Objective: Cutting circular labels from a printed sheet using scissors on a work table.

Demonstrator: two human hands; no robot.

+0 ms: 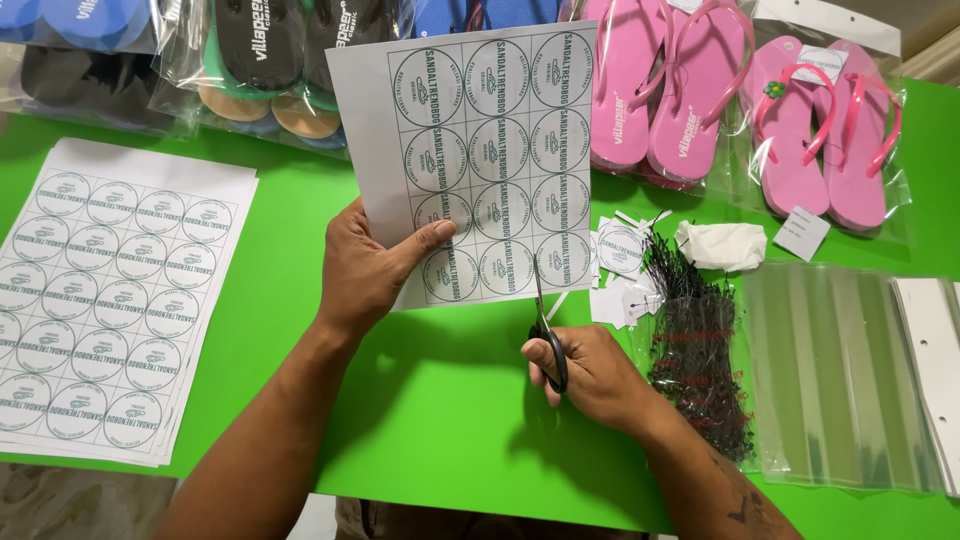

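Far left, I log a stack of printed label sheets (pixel 100 310), round labels in a grid, lying flat on the green table (pixel 440 420). Behind it, along the table's far edge, bagged dark and green sandals (pixel 265 60). Next, my left hand (pixel 365 270): closed in a pinch on the lower left part of a single label sheet (pixel 480 150), thumb across its printed face, fingers behind it, holding the sheet raised and tilted above the table. The sheet stands up and to the right of that hand, its bottom edge directly above the right hand. Scissors (pixel 543 325): black handles, blades pointing up, tips entering the sheet's bottom edge between the two rightmost label columns. My right hand (pixel 590 375): curled around the scissor handles, just below the sheet and to the right of the left hand. Right of the sheet, cut labels and paper scraps (pixel 625 275) lie loose, a crumpled white piece (pixel 722 245) beyond them. A bag of black tag ties (pixel 695 350), clear plastic sleeves (pixel 840 370), two bagged pairs of pink sandals (pixel 660 90) at the rear.
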